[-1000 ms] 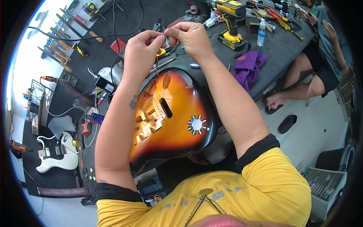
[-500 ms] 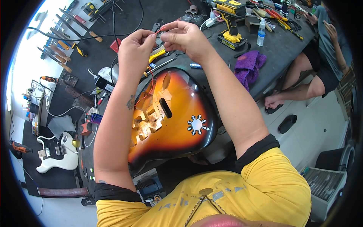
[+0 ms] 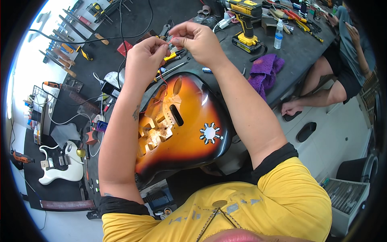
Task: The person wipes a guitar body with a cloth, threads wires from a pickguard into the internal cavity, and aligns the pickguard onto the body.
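A sunburst electric guitar body (image 3: 197, 105) with open cavities and a white sun decal lies below my hands. From its cavity a thin red wire (image 3: 164, 79) runs up to my left hand (image 3: 148, 54), whose thumb and fingers are pinched on it. My right hand (image 3: 197, 42) is pinched close beside the left fingertips, at what looks like the end of the same wire; the exact contact is small and partly hidden. Both hands are raised over the bench beyond the body's upper edge. Behind them lies a yellow-handled tool (image 3: 174, 55).
On the dark bench (image 3: 225, 86) are a yellow cordless drill (image 3: 244, 24), a clear spray bottle (image 3: 278, 34) and a purple cloth (image 3: 266, 72). A black cable (image 3: 121, 36) hangs left of my hands. A white guitar body (image 3: 62, 163) lies at left. Another person (image 3: 342, 64) sits at right.
My left hand has lowered slightly and its fingers have shifted along the wire. The right hand has moved slightly left, its fingers still pinched. The guitar body has stayed in place.
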Demonstrator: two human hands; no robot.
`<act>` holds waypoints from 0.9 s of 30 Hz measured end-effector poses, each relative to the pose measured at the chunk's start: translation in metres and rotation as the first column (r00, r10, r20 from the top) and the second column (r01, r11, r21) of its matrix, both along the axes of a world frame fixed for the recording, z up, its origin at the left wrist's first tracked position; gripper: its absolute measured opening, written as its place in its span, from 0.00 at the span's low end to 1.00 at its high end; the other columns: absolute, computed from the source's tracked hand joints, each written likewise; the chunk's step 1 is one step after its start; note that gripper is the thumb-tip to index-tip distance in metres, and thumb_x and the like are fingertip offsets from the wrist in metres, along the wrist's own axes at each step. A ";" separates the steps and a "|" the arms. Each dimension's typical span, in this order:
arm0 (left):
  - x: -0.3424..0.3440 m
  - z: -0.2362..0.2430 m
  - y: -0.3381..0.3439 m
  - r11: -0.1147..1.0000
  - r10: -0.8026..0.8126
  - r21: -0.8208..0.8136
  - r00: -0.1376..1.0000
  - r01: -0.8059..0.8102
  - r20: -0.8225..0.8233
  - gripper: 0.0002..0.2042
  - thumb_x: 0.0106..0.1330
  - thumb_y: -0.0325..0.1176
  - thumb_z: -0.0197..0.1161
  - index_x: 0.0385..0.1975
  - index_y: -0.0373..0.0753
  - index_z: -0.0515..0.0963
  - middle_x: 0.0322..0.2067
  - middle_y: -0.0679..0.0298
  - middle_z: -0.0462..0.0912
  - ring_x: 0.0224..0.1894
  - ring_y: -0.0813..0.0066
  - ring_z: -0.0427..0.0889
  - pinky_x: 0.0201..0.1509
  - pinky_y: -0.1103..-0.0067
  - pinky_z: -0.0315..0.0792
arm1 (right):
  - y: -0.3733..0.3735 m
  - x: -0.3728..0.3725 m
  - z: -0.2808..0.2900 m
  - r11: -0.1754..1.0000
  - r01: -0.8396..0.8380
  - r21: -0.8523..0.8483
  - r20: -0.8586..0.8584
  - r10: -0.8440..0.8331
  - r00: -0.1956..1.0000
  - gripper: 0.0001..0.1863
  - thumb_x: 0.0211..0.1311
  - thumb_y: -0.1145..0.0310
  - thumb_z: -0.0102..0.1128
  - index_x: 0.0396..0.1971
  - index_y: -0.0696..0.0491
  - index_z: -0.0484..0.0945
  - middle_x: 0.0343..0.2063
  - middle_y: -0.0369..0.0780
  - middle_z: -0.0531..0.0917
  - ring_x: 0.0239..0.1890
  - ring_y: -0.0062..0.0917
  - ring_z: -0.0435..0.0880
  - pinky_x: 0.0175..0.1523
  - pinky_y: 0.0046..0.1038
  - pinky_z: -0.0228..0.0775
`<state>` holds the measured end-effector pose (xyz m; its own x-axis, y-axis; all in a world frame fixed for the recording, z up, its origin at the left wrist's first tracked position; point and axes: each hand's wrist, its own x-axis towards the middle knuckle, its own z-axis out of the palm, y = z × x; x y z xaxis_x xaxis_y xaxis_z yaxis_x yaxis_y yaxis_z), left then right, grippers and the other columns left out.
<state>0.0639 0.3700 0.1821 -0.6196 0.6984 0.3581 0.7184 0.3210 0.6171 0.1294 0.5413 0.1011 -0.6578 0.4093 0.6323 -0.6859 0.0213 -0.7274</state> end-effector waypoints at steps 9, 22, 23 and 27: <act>-0.005 -0.005 0.001 0.998 -0.041 0.051 0.999 0.041 -0.004 0.09 0.77 0.30 0.67 0.47 0.30 0.86 0.34 0.65 0.91 0.33 0.85 0.84 0.38 0.84 0.78 | -0.004 -0.003 -0.003 0.999 0.030 0.021 -0.010 -0.030 1.000 0.05 0.70 0.79 0.70 0.43 0.60 0.89 0.32 0.35 0.89 0.35 0.15 0.83 0.43 0.19 0.78; -0.007 -0.010 -0.007 0.999 -0.018 0.049 0.996 0.022 -0.085 0.08 0.78 0.29 0.66 0.48 0.32 0.87 0.31 0.69 0.88 0.34 0.85 0.83 0.40 0.84 0.77 | 0.004 0.000 -0.001 0.910 -0.245 -0.334 -0.030 0.249 0.968 0.11 0.71 0.70 0.74 0.49 0.58 0.89 0.38 0.38 0.92 0.40 0.20 0.91 0.49 0.23 0.85; -0.006 -0.010 -0.006 0.999 -0.019 0.049 0.996 0.024 -0.085 0.08 0.78 0.29 0.66 0.48 0.32 0.87 0.31 0.69 0.88 0.34 0.85 0.83 0.40 0.84 0.77 | 0.002 -0.001 -0.002 0.980 -0.145 -0.137 -0.007 0.145 0.989 0.12 0.71 0.70 0.74 0.49 0.58 0.89 0.38 0.38 0.92 0.41 0.21 0.91 0.50 0.23 0.85; -0.007 -0.008 -0.010 0.995 -0.043 0.089 0.995 0.034 0.092 0.09 0.78 0.28 0.66 0.48 0.30 0.86 0.33 0.67 0.88 0.34 0.84 0.83 0.41 0.85 0.77 | -0.011 0.002 -0.002 0.983 0.043 0.178 0.002 -0.044 0.999 0.10 0.71 0.74 0.74 0.48 0.59 0.90 0.39 0.37 0.92 0.43 0.17 0.90 0.51 0.21 0.83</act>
<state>0.0567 0.3602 0.1743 -0.6266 0.6912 0.3600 0.6669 0.2365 0.7066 0.1318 0.5302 0.0989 -0.6458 0.3191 0.6937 -0.6770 0.1807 -0.7134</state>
